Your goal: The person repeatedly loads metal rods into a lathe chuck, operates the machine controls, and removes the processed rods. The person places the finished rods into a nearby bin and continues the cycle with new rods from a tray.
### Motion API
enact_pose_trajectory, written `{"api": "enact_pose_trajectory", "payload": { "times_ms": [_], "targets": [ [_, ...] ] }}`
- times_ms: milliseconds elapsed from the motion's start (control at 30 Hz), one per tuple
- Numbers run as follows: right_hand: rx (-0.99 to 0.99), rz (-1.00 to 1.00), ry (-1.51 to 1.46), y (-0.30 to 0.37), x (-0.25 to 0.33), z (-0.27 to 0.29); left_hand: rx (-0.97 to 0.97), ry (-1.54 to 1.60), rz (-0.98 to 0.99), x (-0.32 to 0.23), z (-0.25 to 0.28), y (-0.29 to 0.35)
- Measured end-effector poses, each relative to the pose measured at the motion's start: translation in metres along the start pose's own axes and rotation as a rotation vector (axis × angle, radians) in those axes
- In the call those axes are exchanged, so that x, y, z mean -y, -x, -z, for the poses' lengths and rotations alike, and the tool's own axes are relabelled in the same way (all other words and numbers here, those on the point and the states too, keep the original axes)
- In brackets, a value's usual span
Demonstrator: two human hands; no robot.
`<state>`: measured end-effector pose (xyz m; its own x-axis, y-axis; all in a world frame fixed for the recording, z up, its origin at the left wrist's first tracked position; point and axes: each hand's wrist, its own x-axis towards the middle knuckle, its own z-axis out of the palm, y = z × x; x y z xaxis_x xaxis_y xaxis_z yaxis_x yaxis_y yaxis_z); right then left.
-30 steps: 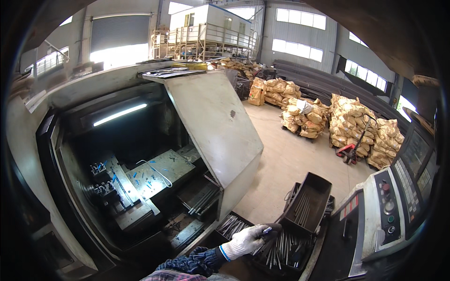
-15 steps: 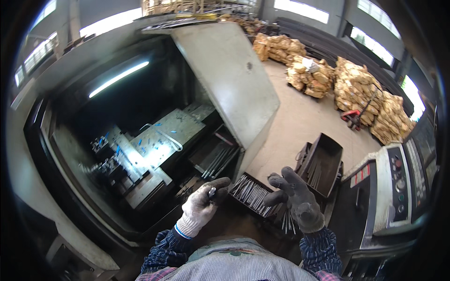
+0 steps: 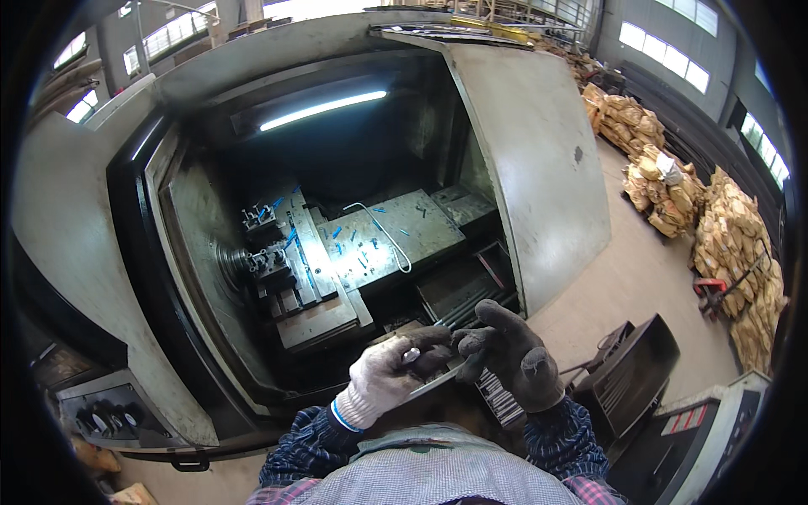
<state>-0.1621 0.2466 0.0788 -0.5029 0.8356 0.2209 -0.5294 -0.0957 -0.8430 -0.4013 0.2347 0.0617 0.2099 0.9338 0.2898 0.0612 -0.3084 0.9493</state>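
Observation:
My left hand (image 3: 396, 370), in a white glove with dark-coated fingers, is closed on a small shiny metal piece (image 3: 411, 355). One rounded end of that piece shows; the fingers cover the rest. Close beside it on the right, my right hand (image 3: 515, 358) wears a dark glove, its fingers bent and apart with nothing seen in them. Whether its fingertips touch the left hand I cannot tell. Both hands are in front of the open lathe, whose chuck (image 3: 240, 263) and lit metal bed (image 3: 396, 223) show inside. Under the right hand lies a box of metal rods (image 3: 500, 397).
Blue chips and a bent pale hook rod (image 3: 389, 240) lie on the bed. The grey sliding door (image 3: 539, 160) stands to the right. Beyond are a dark metal bin (image 3: 644, 370), a control cabinet (image 3: 699, 438), wrapped bundles (image 3: 732, 227) and a red pallet jack (image 3: 711, 295).
My view has swung left toward the lathe. The right hand has come in close to the left one, which still holds the metal piece.

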Motion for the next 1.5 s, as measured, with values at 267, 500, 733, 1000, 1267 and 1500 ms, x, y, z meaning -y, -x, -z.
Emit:
{"api": "enact_pose_trajectory", "payload": {
  "times_ms": [267, 500, 733, 1000, 1267, 1500],
  "targets": [
    [0.072, -0.1, -0.206, -0.053, 0.004, 0.053, -0.15, -0.11, 0.034, 0.01, -0.027, -0.051],
    [0.142, -0.205, -0.542, -0.084, -0.017, 0.075, -0.375, -0.447, -0.067, 0.0, -0.039, -0.066],
    [0.273, -0.21, -0.718, -0.115, -0.036, 0.063, -0.455, -0.386, 0.093, -0.01, -0.018, -0.058],
    [0.223, -0.345, -0.378, -0.128, -0.053, 0.013, -0.274, -0.566, -0.059, -0.003, 0.05, -0.032],
    [0.113, -0.562, -0.123, -0.136, -0.062, -0.051, -0.148, -0.807, -0.008, 0.0, 0.102, 0.013],
    [0.09, -0.423, 0.18, -0.137, -0.097, -0.066, -0.231, -0.887, 0.039, 0.022, 0.114, 0.039]
  ]
}}
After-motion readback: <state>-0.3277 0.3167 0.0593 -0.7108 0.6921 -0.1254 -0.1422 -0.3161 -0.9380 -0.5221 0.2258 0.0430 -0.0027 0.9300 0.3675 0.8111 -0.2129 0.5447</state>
